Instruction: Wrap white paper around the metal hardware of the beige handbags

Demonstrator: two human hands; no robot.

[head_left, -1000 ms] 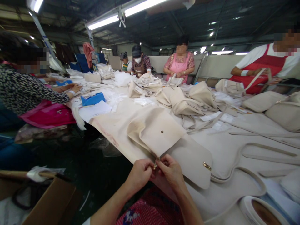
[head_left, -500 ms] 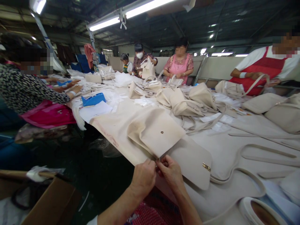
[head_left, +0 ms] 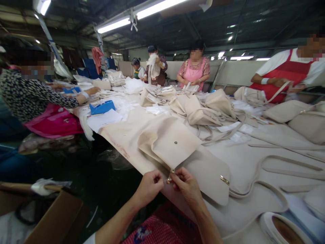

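Observation:
A cream handbag [head_left: 175,145] lies open on the cloth-covered table [head_left: 243,162], its flap with a small snap stud turned up toward me. A gold clasp [head_left: 223,180] shows on its front panel. My right hand [head_left: 186,184] pinches a small gold metal fitting [head_left: 170,176] at the bag's near corner. My left hand [head_left: 149,184] is closed just left of that fitting, pinching the bag's edge. A long cream strap [head_left: 264,189] curls off to the right of the bag.
Several people work around the table, some holding bags. Piles of cream bags [head_left: 203,108] and loose straps cover the middle and right. A blue folder [head_left: 102,107] and white sheets lie at the left. A cardboard box [head_left: 50,217] stands lower left, a tape roll [head_left: 281,230] lower right.
My hands stay at the bag's near corner; the left hand has drawn slightly left, exposing the gold fitting. A person at the far end has lifted a bag up in front of them.

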